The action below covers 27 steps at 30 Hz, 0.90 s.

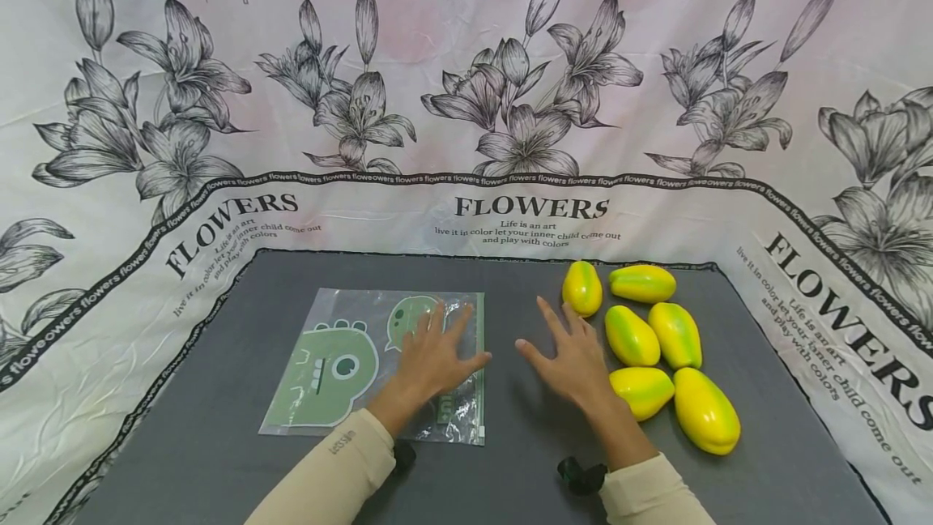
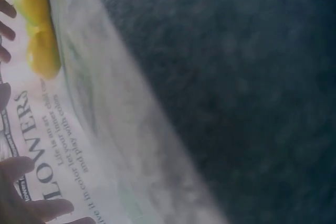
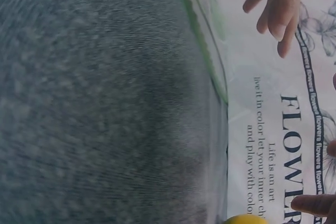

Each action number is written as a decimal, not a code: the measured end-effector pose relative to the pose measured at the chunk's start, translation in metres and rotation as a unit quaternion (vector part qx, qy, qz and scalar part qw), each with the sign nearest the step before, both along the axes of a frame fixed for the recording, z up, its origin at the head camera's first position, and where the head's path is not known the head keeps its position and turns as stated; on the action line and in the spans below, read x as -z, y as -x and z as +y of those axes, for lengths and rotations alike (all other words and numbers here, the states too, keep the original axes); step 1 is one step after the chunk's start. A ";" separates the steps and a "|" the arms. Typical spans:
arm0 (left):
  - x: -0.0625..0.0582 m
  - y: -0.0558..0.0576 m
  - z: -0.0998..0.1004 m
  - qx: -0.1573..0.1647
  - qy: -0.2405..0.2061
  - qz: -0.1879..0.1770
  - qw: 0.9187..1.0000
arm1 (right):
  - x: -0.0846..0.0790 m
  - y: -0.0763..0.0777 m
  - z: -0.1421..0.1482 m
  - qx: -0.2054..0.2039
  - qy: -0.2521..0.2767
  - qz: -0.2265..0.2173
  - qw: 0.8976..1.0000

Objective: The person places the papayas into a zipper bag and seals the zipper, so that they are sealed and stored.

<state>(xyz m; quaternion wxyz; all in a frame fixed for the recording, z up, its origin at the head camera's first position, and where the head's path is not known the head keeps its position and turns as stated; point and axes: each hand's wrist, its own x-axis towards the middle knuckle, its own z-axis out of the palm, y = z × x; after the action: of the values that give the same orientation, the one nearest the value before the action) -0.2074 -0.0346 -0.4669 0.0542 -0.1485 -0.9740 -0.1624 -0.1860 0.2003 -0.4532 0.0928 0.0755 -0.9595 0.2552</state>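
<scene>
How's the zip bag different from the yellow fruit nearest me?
The zip bag lies flat, while the nearest yellow fruit is plump and rounded. The bag is clear plastic with green cartoon prints; the fruit is mostly solid, glossy yellow. The bag covers far more surface than the fruit. In the head view, the left hand partly hides the bag, but not the fruit. Both lie on the gray tabletop.

clear zip bag [image 1: 372, 395], green monster print [image 1: 331, 379], lying flat, six glossy yellow-green fruits [image 1: 632, 336] clustered at right
</scene>
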 end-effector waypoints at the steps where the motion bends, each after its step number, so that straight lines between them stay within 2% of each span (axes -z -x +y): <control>1: 0.001 0.000 0.000 0.001 0.002 -0.003 1.000 | 0.001 0.000 0.000 -0.001 0.000 -0.003 1.000; 6: 0.005 0.002 0.001 0.011 0.003 -0.015 1.000 | 0.007 0.002 -0.001 -0.002 0.002 -0.011 1.000; 17: 0.008 0.004 0.002 0.056 -0.002 -0.039 0.998 | 0.019 0.005 -0.003 -0.002 0.000 -0.046 0.999; 22: 0.010 0.006 0.005 0.066 0.021 -0.054 0.996 | 0.022 0.006 -0.003 -0.006 0.000 -0.044 0.999; 27: 0.011 0.006 0.010 0.063 0.045 -0.068 0.995 | 0.024 0.007 -0.003 -0.008 0.004 -0.043 0.999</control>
<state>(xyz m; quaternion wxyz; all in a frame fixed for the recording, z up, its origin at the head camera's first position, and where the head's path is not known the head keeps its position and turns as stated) -0.2135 -0.0249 -0.4783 -0.0296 -0.2001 -0.9705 -0.1316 -0.1928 0.1975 -0.4770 0.0501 0.0724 -0.9609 0.2626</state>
